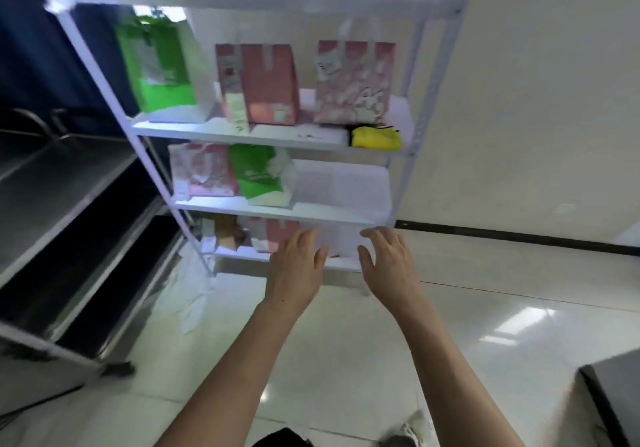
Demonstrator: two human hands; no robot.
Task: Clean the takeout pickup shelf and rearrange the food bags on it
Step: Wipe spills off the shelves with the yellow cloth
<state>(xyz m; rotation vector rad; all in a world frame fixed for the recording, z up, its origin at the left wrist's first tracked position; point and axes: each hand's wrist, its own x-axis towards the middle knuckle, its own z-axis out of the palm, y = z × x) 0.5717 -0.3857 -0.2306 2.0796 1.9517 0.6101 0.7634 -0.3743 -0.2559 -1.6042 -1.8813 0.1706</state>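
Your left hand (294, 266) and right hand (388, 259) are open and empty before the lowest board of the shelf (408, 66), so you seem to be rearranging: next, take the pink bag (273, 235) there with both hands.

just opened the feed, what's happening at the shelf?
A person stands in front of a white takeout shelf stocked with pink and green food bags. Both hands are open and empty, reaching toward the lowest tier: the left hand in front of a pink bag there, the right hand beside it. Neither touches a bag yet. A yellow cloth lies at the right end of the second tier, below a pink patterned bag. The frame is motion-blurred.
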